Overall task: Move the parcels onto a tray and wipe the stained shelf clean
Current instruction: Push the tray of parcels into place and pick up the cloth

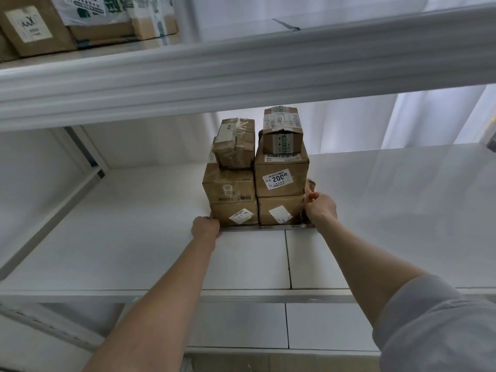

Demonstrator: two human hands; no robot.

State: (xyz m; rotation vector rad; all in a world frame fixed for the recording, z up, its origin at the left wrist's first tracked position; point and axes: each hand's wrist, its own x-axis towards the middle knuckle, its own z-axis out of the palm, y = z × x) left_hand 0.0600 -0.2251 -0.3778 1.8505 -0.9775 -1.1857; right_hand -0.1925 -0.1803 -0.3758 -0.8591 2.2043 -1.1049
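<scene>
- Left hand [205, 228]: fingers curled round the left end of the metal tray [268, 227].
- Right hand [320, 206]: curled on the tray's right rim, touching the bottom parcel.
- Cardboard parcels [280, 178]: stacked on the tray, on the white shelf [134, 237].

We have one wide-angle view, from a camera worn on our head, facing forward and somewhat down into a white shelf [120, 251] bay. Our forearms rise from the bottom edge to the left hand [205, 228] and right hand [320, 208] at the tray [268, 226], mid-frame, where the stacked parcels [255, 178] sit. The upper shelf beam [241, 65] crosses the top, close overhead; cartons [35, 28] show in the upper left.
</scene>
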